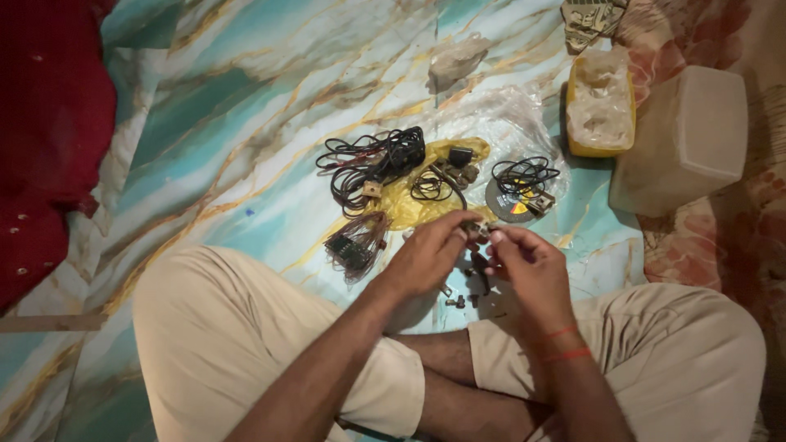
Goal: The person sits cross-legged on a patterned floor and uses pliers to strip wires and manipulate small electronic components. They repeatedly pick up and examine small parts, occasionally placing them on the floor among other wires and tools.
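I sit cross-legged on a marbled teal floor. My left hand (430, 254) and my right hand (528, 266) meet in front of me, both pinching a small dark metal part (477, 231) between their fingertips. Below the hands lie a few small screws and metal bits (463, 299) on the floor. Just beyond them are a tangle of black and red wires (372, 160), a yellow plastic bag (417, 196) with small parts on it, a small circuit board with thin wires (356, 245), and a grey disc (514, 200) under a coil of black wire.
A yellow tub (600, 102) with crumpled plastic and a translucent lidded box (684, 139) stand at the right. Clear plastic wrap (491, 115) lies behind the parts. Red cloth (45, 123) covers the left edge. A patterned rug (729, 221) is at the right.
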